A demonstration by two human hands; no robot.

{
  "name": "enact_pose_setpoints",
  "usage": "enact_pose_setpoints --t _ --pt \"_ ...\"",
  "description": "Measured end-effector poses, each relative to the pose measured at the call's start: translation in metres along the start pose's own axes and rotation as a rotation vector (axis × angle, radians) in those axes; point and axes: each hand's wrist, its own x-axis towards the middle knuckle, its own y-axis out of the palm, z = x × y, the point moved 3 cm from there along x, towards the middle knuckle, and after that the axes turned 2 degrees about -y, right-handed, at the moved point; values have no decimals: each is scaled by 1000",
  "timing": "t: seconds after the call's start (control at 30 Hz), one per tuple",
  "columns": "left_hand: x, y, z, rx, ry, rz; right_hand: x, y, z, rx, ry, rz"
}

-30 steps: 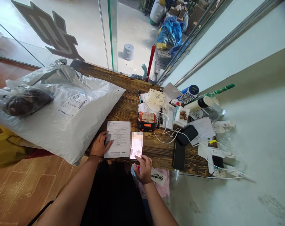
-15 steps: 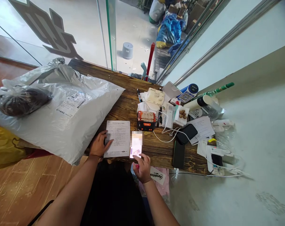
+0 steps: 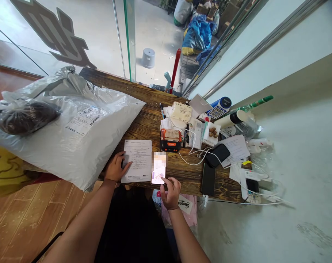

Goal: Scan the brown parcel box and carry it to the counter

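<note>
Flat on the wooden table (image 3: 182, 179) lies a printed sheet of paper (image 3: 138, 160). My left hand (image 3: 115, 167) rests on its left edge with thumb and fingers apart. Against the sheet's right side is a phone (image 3: 158, 170) with a lit screen, part of it blurred out. My right hand (image 3: 171, 191) is at the phone's lower right corner, fingers spread and one fingertip at the screen; whether it touches cannot be made out. Just beyond the phone stands a black and orange portable label printer (image 3: 170, 140).
A big white parcel bag (image 3: 108, 120) covers the table's left side, with a dark item in clear plastic (image 3: 29, 116) on top. To the right are a dark phone (image 3: 208, 179), a black pouch (image 3: 217, 155), white cables, papers and a tissue pack (image 3: 181, 111). Glass panels border the back.
My right hand has shifted slightly right, its fingertip moving from the lower middle of the phone screen toward the right edge. My left hand stays on the paper.
</note>
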Motion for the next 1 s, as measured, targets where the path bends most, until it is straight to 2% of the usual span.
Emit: enact_pose_setpoints --t 0.4,0.63,1.0 --pt "0 -1 0 8 -3 16 8 0 2 -8 -3 -27" --pt "0 -1 -1 3 -15 8 8 4 -2 -36 65 -53" --pt "0 -1 0 -4 -14 22 9 6 -5 -21 70 -70"
